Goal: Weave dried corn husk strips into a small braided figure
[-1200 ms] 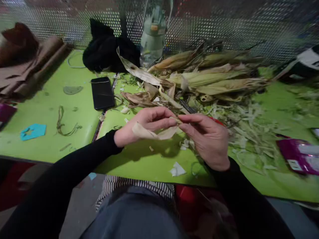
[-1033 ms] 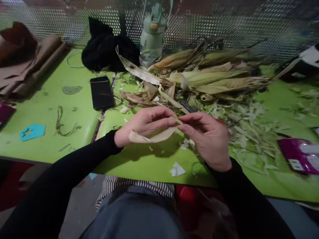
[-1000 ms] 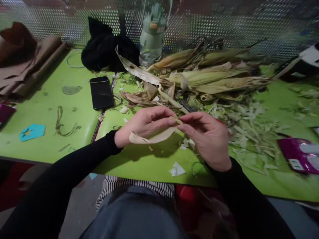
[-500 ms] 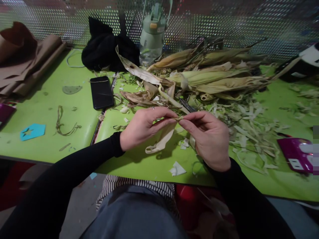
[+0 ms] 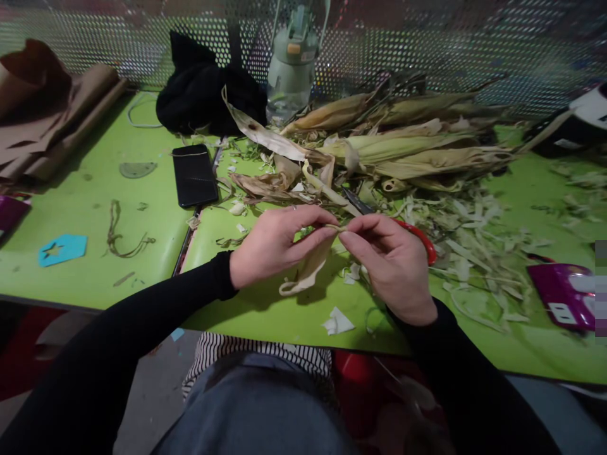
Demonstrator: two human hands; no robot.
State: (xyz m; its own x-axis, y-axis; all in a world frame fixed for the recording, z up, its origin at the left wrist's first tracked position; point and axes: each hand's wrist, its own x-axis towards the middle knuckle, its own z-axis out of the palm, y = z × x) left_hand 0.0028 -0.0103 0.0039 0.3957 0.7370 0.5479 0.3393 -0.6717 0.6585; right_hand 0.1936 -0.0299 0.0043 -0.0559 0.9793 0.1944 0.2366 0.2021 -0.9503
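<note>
Above the front of the green table (image 5: 85, 215), my left hand (image 5: 275, 243) and my right hand (image 5: 389, 265) meet fingertip to fingertip. Both pinch the top end of a pale strip of dried corn husk (image 5: 308, 270). The strip hangs down from the pinch and curls at its lower end just over the table. Red-handled scissors (image 5: 417, 237) lie right behind my right hand. A heap of dried corn cobs in their husks (image 5: 408, 142) fills the table beyond my hands.
A black phone (image 5: 194, 175) lies at centre left, a black cloth (image 5: 203, 88) and a pale green bottle (image 5: 291, 60) stand against the perforated back screen. Cut husk shreds (image 5: 474, 234) cover the right side. A purple packet (image 5: 562, 294), a blue tag (image 5: 61, 248) and brown paper (image 5: 52, 114) sit at the edges.
The husk strip lay stretched along my left hand toward the wrist; now its free end has dropped and hangs below the pinch. Both hands stayed almost in place.
</note>
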